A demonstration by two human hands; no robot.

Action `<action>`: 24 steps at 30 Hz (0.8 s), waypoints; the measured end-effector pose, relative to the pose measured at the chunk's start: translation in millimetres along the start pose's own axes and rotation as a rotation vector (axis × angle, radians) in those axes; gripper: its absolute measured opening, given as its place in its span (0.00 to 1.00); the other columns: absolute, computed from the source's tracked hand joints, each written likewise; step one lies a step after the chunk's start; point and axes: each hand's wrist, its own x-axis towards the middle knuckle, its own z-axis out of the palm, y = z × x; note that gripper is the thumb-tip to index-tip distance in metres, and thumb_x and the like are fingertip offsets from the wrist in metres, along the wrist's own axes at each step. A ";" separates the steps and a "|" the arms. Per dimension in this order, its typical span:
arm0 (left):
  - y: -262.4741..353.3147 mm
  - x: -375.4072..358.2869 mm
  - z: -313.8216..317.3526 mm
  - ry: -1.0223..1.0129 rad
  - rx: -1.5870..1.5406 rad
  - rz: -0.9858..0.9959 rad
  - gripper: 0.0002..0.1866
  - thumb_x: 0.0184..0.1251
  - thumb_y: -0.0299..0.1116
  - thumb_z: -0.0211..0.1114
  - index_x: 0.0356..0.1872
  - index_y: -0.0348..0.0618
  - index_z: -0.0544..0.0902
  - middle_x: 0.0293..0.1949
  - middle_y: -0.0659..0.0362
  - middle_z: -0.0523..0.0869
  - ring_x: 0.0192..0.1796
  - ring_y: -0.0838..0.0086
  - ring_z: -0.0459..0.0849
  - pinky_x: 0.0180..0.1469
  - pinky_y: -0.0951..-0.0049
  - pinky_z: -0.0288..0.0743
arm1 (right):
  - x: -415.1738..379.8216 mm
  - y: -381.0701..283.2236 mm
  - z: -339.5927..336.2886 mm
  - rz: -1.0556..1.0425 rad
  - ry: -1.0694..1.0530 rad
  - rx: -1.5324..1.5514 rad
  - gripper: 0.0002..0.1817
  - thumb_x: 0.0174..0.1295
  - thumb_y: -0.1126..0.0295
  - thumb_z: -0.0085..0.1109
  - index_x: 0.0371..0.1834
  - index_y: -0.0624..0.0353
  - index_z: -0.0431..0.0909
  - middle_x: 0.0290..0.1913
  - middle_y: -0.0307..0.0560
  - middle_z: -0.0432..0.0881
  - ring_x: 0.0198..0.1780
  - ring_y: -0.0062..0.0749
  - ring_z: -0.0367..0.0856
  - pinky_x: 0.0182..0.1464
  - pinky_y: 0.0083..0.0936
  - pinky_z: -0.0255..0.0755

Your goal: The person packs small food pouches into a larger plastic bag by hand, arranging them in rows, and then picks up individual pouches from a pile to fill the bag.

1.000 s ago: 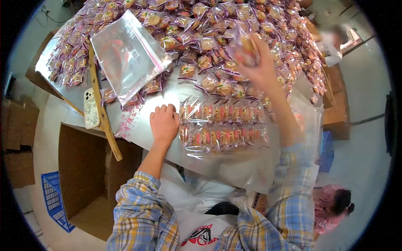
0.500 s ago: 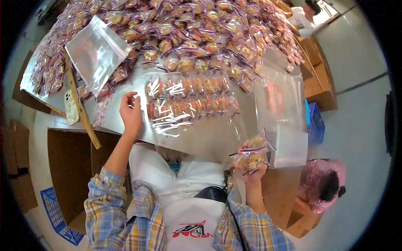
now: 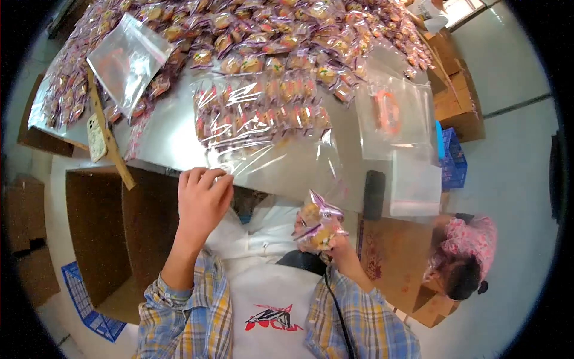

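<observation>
Two rows of wrapped pastries lie inside a large clear bag [image 3: 257, 113] at the middle of the metal table. My left hand [image 3: 204, 194] is at the bag's near left corner, its fingers curled together on the film's edge. Over my lap, my right hand [image 3: 344, 248] holds a few small wrapped pastries [image 3: 317, 227], with purple-edged wrappers. The bag's open, unfilled part stretches toward me between the hands.
A large heap of wrapped pastries [image 3: 257, 36] covers the far table. Empty clear bags [image 3: 394, 116] lie right, near a black phone [image 3: 374, 194]. Left are a wooden stick [image 3: 101, 119] and patterned phone [image 3: 95, 140]. A person in pink [image 3: 472, 239] is beside cardboard boxes.
My left hand has moved down and right to the bag's edge, its fingers closing. My right hand has moved left with the pastries, uncovering the black phone.
</observation>
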 end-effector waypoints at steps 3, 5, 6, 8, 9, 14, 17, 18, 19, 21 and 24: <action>2.0 -3.1 -0.6 0.023 -0.069 -0.011 0.13 0.58 0.22 0.75 0.44 0.44 0.87 0.43 0.59 0.89 0.42 0.62 0.85 0.44 0.62 0.77 | 47.7 -12.1 51.5 -0.044 -0.234 0.046 0.49 0.54 0.65 0.71 0.81 0.60 0.59 0.57 0.54 0.83 0.55 0.41 0.86 0.53 0.42 0.85; 6.7 -2.2 -0.6 0.068 -0.128 -0.044 0.13 0.59 0.19 0.73 0.45 0.42 0.87 0.43 0.56 0.88 0.41 0.60 0.86 0.42 0.62 0.79 | 54.0 -16.7 54.6 0.058 -0.226 -0.100 0.51 0.53 0.65 0.73 0.82 0.60 0.60 0.61 0.54 0.81 0.59 0.41 0.84 0.56 0.42 0.84; 7.5 0.6 -1.8 0.081 -0.155 -0.060 0.14 0.59 0.18 0.73 0.45 0.41 0.87 0.42 0.56 0.88 0.41 0.60 0.86 0.42 0.62 0.80 | 59.1 -19.5 56.4 0.030 -0.222 -0.284 0.51 0.52 0.65 0.74 0.82 0.60 0.60 0.63 0.54 0.80 0.60 0.42 0.83 0.57 0.42 0.83; 8.0 3.2 -3.0 0.114 -0.199 -0.085 0.15 0.59 0.16 0.72 0.46 0.41 0.88 0.42 0.55 0.88 0.41 0.59 0.86 0.41 0.62 0.81 | 73.6 -27.4 60.3 -0.102 -0.210 -0.763 0.51 0.52 0.64 0.76 0.82 0.59 0.62 0.64 0.54 0.79 0.62 0.45 0.82 0.60 0.42 0.81; 7.7 4.8 -2.4 0.138 -0.215 -0.091 0.15 0.59 0.17 0.72 0.47 0.41 0.88 0.42 0.56 0.88 0.41 0.60 0.86 0.41 0.62 0.81 | 83.0 -33.2 62.4 -0.213 -0.202 -1.058 0.51 0.52 0.63 0.77 0.82 0.58 0.63 0.64 0.54 0.78 0.63 0.47 0.81 0.61 0.42 0.80; 7.9 3.1 6.6 0.186 -0.306 -0.154 0.15 0.60 0.17 0.71 0.48 0.42 0.88 0.42 0.55 0.87 0.42 0.59 0.85 0.40 0.62 0.80 | 109.7 -70.8 121.9 -0.353 0.072 -1.538 0.50 0.45 0.61 0.80 0.77 0.47 0.71 0.57 0.60 0.77 0.60 0.61 0.79 0.62 0.47 0.77; 9.9 3.8 4.2 0.182 -0.361 -0.204 0.15 0.63 0.17 0.72 0.50 0.40 0.88 0.43 0.54 0.88 0.41 0.63 0.87 0.43 0.64 0.82 | 133.5 -80.9 133.1 -0.383 0.149 -1.710 0.49 0.44 0.60 0.81 0.76 0.44 0.73 0.61 0.59 0.76 0.64 0.61 0.77 0.64 0.50 0.76; 9.6 4.3 1.6 0.155 -0.354 -0.228 0.15 0.64 0.18 0.72 0.51 0.40 0.88 0.42 0.54 0.88 0.41 0.63 0.87 0.43 0.64 0.82 | 142.9 -86.8 130.1 -0.353 0.160 -1.753 0.49 0.45 0.60 0.81 0.76 0.42 0.73 0.64 0.59 0.75 0.67 0.61 0.75 0.67 0.52 0.74; 10.0 3.4 -1.9 0.130 -0.347 -0.254 0.15 0.64 0.20 0.73 0.51 0.40 0.88 0.42 0.55 0.88 0.41 0.63 0.87 0.44 0.65 0.82 | 149.5 -90.9 125.4 -0.323 0.169 -1.799 0.48 0.45 0.60 0.81 0.76 0.41 0.72 0.66 0.59 0.74 0.69 0.61 0.73 0.69 0.55 0.72; 8.1 -6.9 -6.1 0.043 -0.325 -0.309 0.23 0.62 0.32 0.79 0.57 0.38 0.85 0.47 0.51 0.86 0.49 0.58 0.86 0.51 0.63 0.81 | 155.9 -95.4 106.2 -0.468 0.134 -1.996 0.51 0.44 0.61 0.82 0.78 0.40 0.70 0.71 0.60 0.71 0.73 0.61 0.69 0.74 0.60 0.64; 15.1 -18.1 -9.0 0.052 -0.282 -0.413 0.35 0.57 0.41 0.83 0.63 0.36 0.80 0.56 0.46 0.82 0.58 0.52 0.82 0.60 0.58 0.78 | 154.4 -90.2 94.5 -0.571 0.218 -1.996 0.55 0.39 0.63 0.85 0.79 0.42 0.70 0.76 0.60 0.68 0.76 0.61 0.66 0.80 0.66 0.52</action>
